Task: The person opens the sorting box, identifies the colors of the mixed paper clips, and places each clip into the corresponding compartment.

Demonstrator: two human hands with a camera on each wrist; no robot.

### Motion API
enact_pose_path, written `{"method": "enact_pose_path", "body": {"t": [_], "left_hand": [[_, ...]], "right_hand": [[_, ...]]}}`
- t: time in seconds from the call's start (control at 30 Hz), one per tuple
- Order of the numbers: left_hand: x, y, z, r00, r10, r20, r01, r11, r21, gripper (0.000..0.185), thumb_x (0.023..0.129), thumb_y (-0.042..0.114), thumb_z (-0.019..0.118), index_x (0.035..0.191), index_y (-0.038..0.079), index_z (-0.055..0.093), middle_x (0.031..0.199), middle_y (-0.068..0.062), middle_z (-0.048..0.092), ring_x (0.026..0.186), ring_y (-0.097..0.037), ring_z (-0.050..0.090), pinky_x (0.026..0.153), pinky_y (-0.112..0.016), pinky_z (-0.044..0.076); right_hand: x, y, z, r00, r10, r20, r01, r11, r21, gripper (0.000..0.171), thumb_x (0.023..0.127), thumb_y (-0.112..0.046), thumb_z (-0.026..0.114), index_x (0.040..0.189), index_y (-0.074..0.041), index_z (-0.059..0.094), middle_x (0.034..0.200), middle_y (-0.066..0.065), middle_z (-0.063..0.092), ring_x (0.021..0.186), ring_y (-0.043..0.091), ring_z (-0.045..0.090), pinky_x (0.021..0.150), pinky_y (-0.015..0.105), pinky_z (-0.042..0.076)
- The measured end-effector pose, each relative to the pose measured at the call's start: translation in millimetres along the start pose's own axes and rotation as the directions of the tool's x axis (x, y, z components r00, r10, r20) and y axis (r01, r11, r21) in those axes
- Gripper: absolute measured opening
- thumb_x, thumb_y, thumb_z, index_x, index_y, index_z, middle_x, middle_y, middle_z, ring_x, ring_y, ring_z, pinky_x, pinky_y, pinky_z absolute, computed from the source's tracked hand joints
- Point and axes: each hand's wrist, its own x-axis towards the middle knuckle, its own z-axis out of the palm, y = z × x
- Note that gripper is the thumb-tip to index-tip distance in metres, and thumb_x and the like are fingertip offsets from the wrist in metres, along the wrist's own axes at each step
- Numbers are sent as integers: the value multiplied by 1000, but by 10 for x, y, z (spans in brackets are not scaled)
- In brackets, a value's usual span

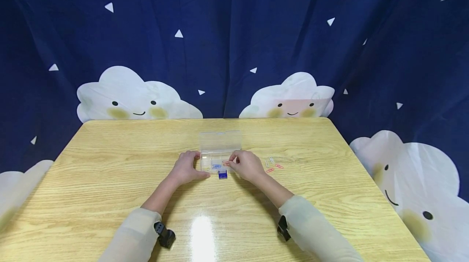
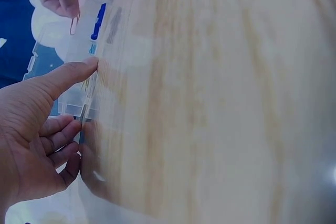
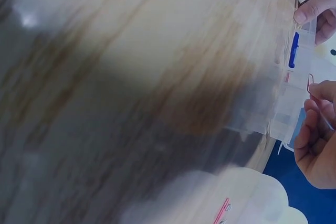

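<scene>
Right hand (image 1: 248, 167) had thumb and forefinger pinching a red paper clip (image 2: 72, 27) by one end, held over the right part of the clear box (image 1: 206, 161). Clip likely very light, springy, slick if coated; best hold was one end loop, soft pinch, else it could twist or slip. Left hand (image 1: 186, 167) gripped the box's left end, thumb along the front edge. Box probably light, stiff plastic, prone to sliding; hold low on the walls, not the open lid (image 1: 220, 142). Blue clips (image 1: 216, 166) lay inside; red clips (image 1: 270, 170) lay rightward on the desk (image 1: 146, 144).
</scene>
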Motion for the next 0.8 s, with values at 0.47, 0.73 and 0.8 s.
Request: {"method": "enact_pose_path", "body": {"t": [0.47, 0.73, 0.8], "left_hand": [[2, -13, 10, 1000, -7, 0, 7, 1000, -3, 78, 65, 34, 84, 125, -3, 51, 118, -16, 57, 114, -33, 46, 97, -46, 40], [-4, -5, -1, 1000, -4, 11, 4, 1000, -5, 77, 67, 34, 83, 126, -3, 50, 121, -17, 56, 117, -34, 44, 100, -47, 38], [-6, -5, -4, 1000, -3, 13, 3, 1000, -4, 77, 67, 34, 83, 126, -3, 50, 121, -17, 55, 117, -34, 44, 100, -47, 38]], "right_hand": [[9, 4, 23, 1000, 3, 13, -3, 1000, -4, 11, 87, -26, 66, 83, -17, 68, 59, -6, 53, 47, 7, 42, 44, 23, 32], [16, 42, -53, 1000, 17, -14, -17, 1000, 5, 11, 87, -25, 64, 87, -15, 69, 60, -5, 53, 49, 8, 41, 46, 22, 31], [19, 64, -83, 999, 25, -22, -24, 1000, 6, 11, 87, -25, 64, 87, -15, 69, 60, -5, 53, 50, 8, 41, 46, 21, 31]]}}
